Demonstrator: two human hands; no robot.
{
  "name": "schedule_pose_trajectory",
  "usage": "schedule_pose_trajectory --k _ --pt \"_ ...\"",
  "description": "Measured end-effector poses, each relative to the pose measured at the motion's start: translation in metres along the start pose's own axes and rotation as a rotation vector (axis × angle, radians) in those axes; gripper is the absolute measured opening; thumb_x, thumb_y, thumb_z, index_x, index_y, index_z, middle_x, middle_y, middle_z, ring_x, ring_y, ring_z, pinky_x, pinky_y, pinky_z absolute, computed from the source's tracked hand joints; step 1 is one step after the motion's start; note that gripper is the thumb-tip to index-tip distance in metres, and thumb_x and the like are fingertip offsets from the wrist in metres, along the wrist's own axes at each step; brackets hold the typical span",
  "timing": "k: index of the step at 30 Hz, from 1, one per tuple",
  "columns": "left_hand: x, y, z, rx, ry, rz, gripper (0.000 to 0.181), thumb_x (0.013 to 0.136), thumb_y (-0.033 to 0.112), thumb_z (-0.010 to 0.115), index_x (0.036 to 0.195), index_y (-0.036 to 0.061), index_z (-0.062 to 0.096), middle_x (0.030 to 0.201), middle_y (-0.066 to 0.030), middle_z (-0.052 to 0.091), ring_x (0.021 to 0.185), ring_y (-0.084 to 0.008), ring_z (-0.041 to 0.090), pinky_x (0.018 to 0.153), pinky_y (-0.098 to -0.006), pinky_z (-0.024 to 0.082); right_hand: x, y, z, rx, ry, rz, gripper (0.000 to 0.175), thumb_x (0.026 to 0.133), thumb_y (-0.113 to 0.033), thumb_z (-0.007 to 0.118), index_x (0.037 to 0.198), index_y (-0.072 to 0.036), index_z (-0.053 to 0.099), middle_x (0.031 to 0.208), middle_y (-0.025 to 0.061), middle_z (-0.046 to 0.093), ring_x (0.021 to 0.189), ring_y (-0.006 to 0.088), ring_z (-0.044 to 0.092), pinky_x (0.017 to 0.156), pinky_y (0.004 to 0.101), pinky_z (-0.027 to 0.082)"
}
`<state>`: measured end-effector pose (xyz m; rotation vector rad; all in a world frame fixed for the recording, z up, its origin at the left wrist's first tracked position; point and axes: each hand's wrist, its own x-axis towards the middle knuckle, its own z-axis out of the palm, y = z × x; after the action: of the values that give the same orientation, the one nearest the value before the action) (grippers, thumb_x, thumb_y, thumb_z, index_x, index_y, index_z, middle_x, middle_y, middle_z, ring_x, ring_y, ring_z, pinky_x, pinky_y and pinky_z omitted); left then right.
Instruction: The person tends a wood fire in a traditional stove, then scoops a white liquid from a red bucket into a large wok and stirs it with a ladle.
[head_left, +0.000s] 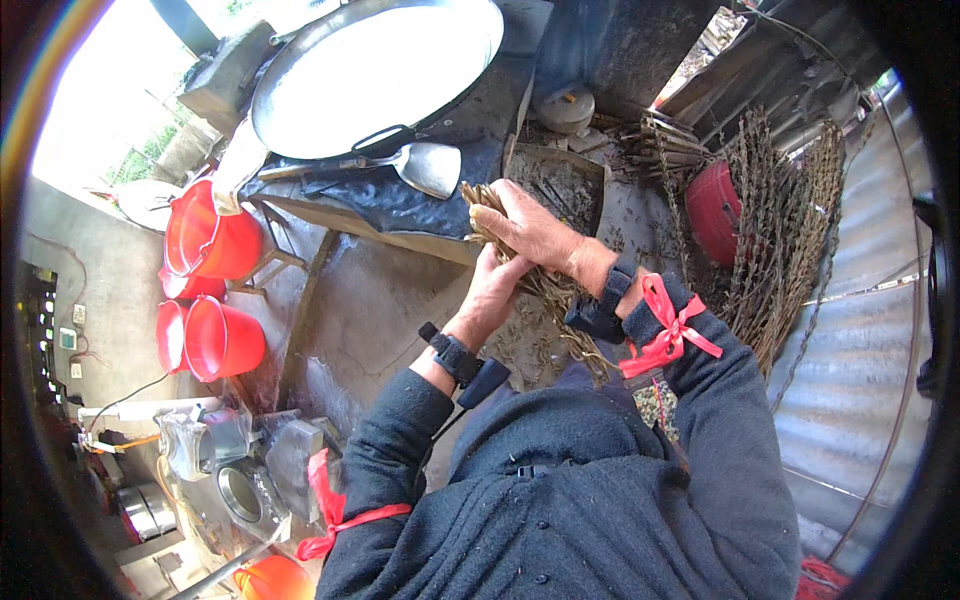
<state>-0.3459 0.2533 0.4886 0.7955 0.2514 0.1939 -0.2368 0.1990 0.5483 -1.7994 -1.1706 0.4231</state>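
Note:
Both my hands grip a bundle of dry plant stalks (559, 296), held in front of my lap. My left hand (491, 289) is wrapped around it from below. Just above, my right hand (529, 225) closes over the stalks near their cut ends, which poke out past the thumb. The rest of the bundle slants down to the right, partly hidden behind my right wrist. Beyond my hands, a metal spatula (427, 169) with a wooden handle lies on the stove ledge (360, 217). Behind it sits a large wok (300, 139), its inside washed out by glare.
Red buckets (225, 341) stand at the left, one on a wooden stool (274, 262). More dry stalks (787, 225) lean at the right beside a red basin (712, 214) and a corrugated metal sheet (847, 360). A lidded pot (566, 111) stands beyond the ash-strewn floor.

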Motion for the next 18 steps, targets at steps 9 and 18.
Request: schedule_pose_trajectory --k 9,18 --pt "0.108 -0.048 -0.027 -0.493 0.495 -0.030 0.003 0.087 0.006 0.058 0.088 0.0051 0.055 0.081 -0.0054 0.059 0.080 -0.0216 0.061 0.085 -0.0493 0.052 -0.089 0.114 -0.082 -0.217 -0.394 0.095 0.083 0.077 -0.044 0.070 0.136 0.001 0.032 0.127 0.0248 0.047 0.114 0.0409 0.050 0.094 0.0434 0.043" --pt "0.249 -0.164 -0.017 -0.246 0.520 -0.341 0.033 0.087 0.032 0.063 0.106 0.0059 0.055 0.114 -0.0088 0.060 0.109 -0.0247 0.055 0.089 -0.0500 0.045 -0.110 0.329 -0.153 0.202 -0.412 0.547 0.054 0.086 -0.035 0.061 0.123 0.000 0.042 0.100 0.0227 0.060 0.096 0.0339 0.060 0.084 0.0389 0.046"
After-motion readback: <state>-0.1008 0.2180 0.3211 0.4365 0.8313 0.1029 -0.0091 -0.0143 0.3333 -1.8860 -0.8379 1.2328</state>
